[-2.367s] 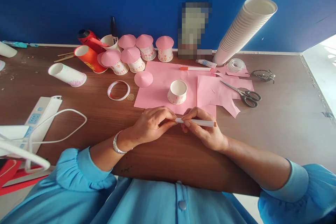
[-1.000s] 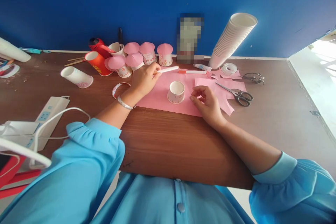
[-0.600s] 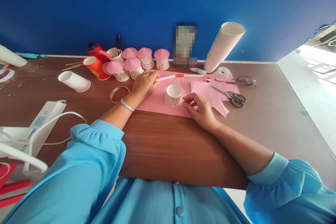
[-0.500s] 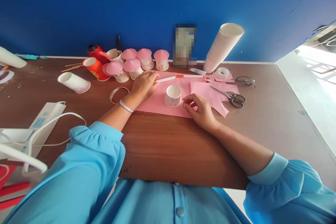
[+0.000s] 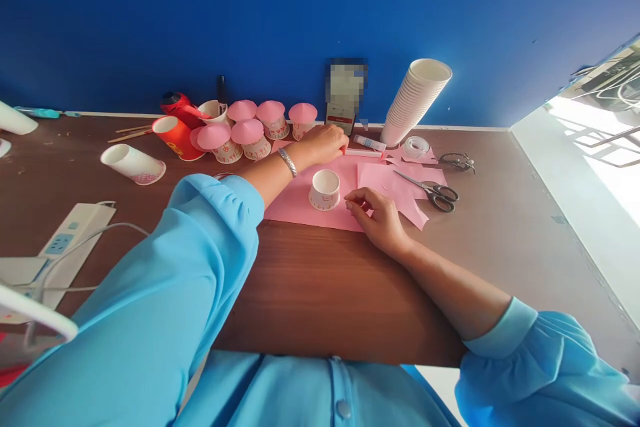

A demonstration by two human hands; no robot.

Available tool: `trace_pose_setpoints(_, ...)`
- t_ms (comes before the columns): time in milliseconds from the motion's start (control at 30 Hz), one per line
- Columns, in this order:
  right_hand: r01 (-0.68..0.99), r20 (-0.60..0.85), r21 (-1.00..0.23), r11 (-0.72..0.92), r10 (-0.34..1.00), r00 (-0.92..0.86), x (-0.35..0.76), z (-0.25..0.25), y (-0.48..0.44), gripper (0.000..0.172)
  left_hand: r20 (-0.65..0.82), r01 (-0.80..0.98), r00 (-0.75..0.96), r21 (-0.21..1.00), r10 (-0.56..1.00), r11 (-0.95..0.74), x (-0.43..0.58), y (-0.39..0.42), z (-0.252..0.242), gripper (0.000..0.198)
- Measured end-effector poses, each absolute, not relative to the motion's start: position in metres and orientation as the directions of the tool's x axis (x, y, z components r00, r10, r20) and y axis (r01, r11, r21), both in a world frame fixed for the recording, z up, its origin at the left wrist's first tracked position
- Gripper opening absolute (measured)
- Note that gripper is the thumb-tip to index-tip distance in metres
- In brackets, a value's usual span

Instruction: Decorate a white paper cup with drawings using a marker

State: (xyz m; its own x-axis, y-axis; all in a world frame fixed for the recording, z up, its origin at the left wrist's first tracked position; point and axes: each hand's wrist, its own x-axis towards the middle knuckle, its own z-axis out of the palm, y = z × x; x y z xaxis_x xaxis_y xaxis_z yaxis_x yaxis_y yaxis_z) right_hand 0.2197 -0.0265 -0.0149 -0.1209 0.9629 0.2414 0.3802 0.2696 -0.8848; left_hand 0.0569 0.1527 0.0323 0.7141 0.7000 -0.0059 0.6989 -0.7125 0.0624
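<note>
My left hand (image 5: 329, 142) reaches over the back of a pink paper sheet (image 5: 295, 208), its fingers closed on the red part of a red-and-white marker (image 5: 367, 153). The marker's other part is hidden under the hand. A short white paper cup (image 5: 325, 189) with small drawings stands upright on the sheet. Just right of it rests my right hand (image 5: 379, 217), fingers curled and thumb near the forefinger, nothing seen between them. Cut pink paper pieces (image 5: 395, 181) and black-handled scissors (image 5: 434, 193) lie to its right.
Several decorated cups with pink cone tops (image 5: 250, 131) stand at the back left. A leaning stack of white cups (image 5: 417, 100), a glue tube (image 5: 370, 142), a tape roll (image 5: 416, 146) and a phone (image 5: 345, 97) sit near the wall. A power strip (image 5: 70, 247) lies at left.
My left hand has moved right, from the marker's left end to its red middle. My right hand stays beside the cup. The whole view has shifted slightly.
</note>
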Motion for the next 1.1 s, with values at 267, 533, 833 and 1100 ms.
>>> trace_pose_setpoints(267,0.014,0.097,-0.995,0.098,0.993,-0.064,0.229,-0.015,-0.013,0.048,0.225,0.656,0.705,0.152,0.673,-0.739,0.043,0.131,0.066,0.02)
trace_pose_setpoints(533,-0.259,0.175,-0.956,0.14,0.977,-0.12,0.227,0.022,-0.019,0.043,0.296,0.511,0.79,0.166,0.537,-0.843,0.022,0.05,0.102,0.02)
trace_pose_setpoints(833,-0.294,0.192,-0.945,0.143,0.971,-0.145,0.221,0.034,-0.033,0.039,0.341,0.533,0.77,0.122,0.54,-0.837,-0.009,0.015,0.105,0.021)
trace_pose_setpoints(1100,-0.329,0.165,-0.939,0.099,0.97,-0.18,0.216,0.038,-0.04,0.036,0.427,0.56,0.732,0.067,0.531,-0.826,-0.013,-0.008,0.089,0.02)
